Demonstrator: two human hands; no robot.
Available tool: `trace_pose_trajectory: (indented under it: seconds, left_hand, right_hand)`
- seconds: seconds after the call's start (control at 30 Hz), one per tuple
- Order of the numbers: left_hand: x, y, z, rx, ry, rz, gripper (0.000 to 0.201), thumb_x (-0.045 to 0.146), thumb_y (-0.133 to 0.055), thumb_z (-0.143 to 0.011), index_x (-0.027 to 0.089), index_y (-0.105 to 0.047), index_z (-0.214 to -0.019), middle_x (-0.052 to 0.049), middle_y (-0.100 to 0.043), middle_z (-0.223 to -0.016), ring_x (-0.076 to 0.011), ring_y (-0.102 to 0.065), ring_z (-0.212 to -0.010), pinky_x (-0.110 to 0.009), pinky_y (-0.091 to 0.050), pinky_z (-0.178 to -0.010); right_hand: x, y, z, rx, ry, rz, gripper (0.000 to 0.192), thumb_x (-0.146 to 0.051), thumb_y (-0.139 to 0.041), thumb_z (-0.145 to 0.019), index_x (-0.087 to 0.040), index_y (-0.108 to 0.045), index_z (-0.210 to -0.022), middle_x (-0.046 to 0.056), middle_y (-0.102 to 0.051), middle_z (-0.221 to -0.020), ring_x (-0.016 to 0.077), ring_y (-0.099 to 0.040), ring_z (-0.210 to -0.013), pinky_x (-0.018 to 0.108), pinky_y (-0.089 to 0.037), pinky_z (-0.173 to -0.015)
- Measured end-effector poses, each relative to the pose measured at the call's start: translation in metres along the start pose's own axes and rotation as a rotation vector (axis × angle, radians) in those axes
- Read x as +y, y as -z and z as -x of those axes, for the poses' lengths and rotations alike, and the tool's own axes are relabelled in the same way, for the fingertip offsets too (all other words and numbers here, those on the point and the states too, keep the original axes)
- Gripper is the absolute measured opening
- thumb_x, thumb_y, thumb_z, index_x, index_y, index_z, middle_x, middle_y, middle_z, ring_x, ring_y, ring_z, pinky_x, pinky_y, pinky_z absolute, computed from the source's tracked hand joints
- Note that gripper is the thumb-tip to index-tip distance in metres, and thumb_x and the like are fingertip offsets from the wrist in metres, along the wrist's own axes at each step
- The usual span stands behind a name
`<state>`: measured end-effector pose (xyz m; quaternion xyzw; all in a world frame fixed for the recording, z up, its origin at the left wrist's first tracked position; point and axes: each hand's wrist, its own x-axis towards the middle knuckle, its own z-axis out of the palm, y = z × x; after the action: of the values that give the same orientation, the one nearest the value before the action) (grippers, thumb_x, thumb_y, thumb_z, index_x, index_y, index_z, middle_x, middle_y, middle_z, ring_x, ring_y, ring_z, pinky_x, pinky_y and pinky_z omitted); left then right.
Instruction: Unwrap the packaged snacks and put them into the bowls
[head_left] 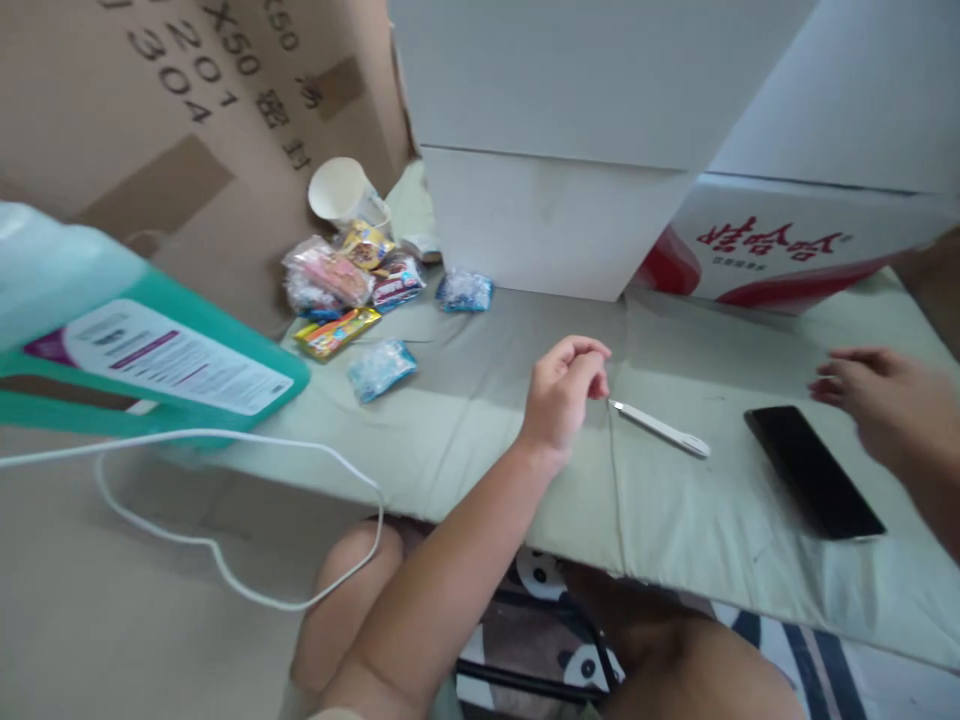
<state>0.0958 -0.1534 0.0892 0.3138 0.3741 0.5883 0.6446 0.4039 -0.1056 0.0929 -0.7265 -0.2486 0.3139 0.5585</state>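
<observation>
My left hand (564, 395) is held over the cloth-covered table with its fingers curled in and the thumb against them; nothing shows in it. Just beside its fingertips lies a slim white tool (661, 430) with a narrow metal tip, which looks like a small utility knife. Farther right, a black smartphone (814, 470) rests face up on the cloth. My right hand (881, 400) hovers just past the phone's upper right side, blurred by motion with its fingers partly bent. I cannot make out whether anything is in it.
Several small snack packets (337, 275) are piled at the left, near a tipped paper cup (345, 190). Blue-and-white packets (382, 370) lie closer. A green liquid jug (187, 350) and a white cable (225, 436) are at left. White boxes (555, 220) line the back.
</observation>
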Motion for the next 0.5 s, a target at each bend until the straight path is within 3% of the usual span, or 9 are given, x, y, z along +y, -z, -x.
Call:
trace_pose_trajectory:
  seconds: [0.03, 0.1, 0.17, 0.3, 0.4, 0.5]
  left_hand:
    - [0.008, 0.015, 0.005, 0.055, -0.014, 0.001, 0.012, 0.032, -0.064, -0.074, 0.021, -0.058, -0.074, 0.005, -0.049, -0.06, -0.0094, -0.046, -0.056, -0.027, -0.038, -0.061]
    - [0.022, 0.043, 0.011, 0.146, -0.033, -0.011, 0.013, 0.032, -0.062, -0.074, 0.02, -0.056, -0.072, 0.005, -0.048, -0.058, -0.0083, -0.045, -0.055, -0.025, -0.035, -0.059]
    - [0.032, 0.065, 0.014, 0.206, -0.039, -0.009, 0.014, 0.032, -0.06, -0.073, 0.019, -0.055, -0.07, 0.005, -0.047, -0.057, -0.0078, -0.043, -0.054, -0.024, -0.033, -0.057]
    - [0.038, 0.097, 0.019, 0.246, -0.046, 0.022, 0.015, 0.033, -0.06, -0.071, 0.019, -0.054, -0.068, 0.006, -0.046, -0.055, -0.0077, -0.042, -0.053, -0.023, -0.031, -0.056]
    - [0.037, 0.113, 0.02, 0.284, -0.03, 0.041, 0.017, 0.034, -0.06, -0.068, 0.019, -0.053, -0.066, 0.006, -0.045, -0.054, -0.0075, -0.042, -0.053, -0.023, -0.031, -0.056]
    - [0.038, 0.126, 0.016, 0.333, -0.013, 0.049, 0.018, 0.034, -0.06, -0.066, 0.019, -0.051, -0.062, 0.006, -0.044, -0.054, -0.0069, -0.04, -0.053, -0.023, -0.03, -0.056]
  right_hand:
    - [-0.005, -0.022, 0.023, -0.09, 0.099, 0.328, 0.012, -0.011, -0.063, -0.069, -0.023, -0.064, -0.071, 0.002, -0.059, -0.062, 0.0123, -0.056, -0.053, 0.032, -0.041, -0.052]
    - [-0.011, -0.07, 0.068, -0.325, 0.304, 0.609, 0.008, -0.024, -0.063, -0.071, -0.023, -0.064, -0.079, 0.002, -0.063, -0.061, 0.0174, -0.06, -0.057, 0.034, -0.044, -0.057]
    - [-0.012, -0.119, 0.107, -0.565, 0.442, 0.608, 0.014, -0.03, -0.06, -0.072, -0.022, -0.063, -0.083, 0.003, -0.066, -0.065, 0.018, -0.061, -0.06, 0.035, -0.047, -0.063]
    - [-0.003, -0.199, 0.165, -0.883, 0.624, 0.501, 0.022, -0.036, -0.058, -0.072, -0.021, -0.063, -0.087, 0.004, -0.067, -0.077, 0.0181, -0.063, -0.068, 0.034, -0.048, -0.067]
    - [0.011, -0.236, 0.195, -1.01, 0.686, 0.411, 0.022, -0.036, -0.059, -0.072, -0.021, -0.062, -0.088, -0.001, -0.058, -0.07, 0.0145, -0.055, -0.064, 0.03, -0.043, -0.063]
    - [0.03, -0.253, 0.216, -1.044, 0.587, 0.316, 0.023, -0.038, -0.057, -0.073, -0.022, -0.06, -0.088, -0.005, -0.049, -0.062, 0.0122, -0.047, -0.058, 0.028, -0.039, -0.059]
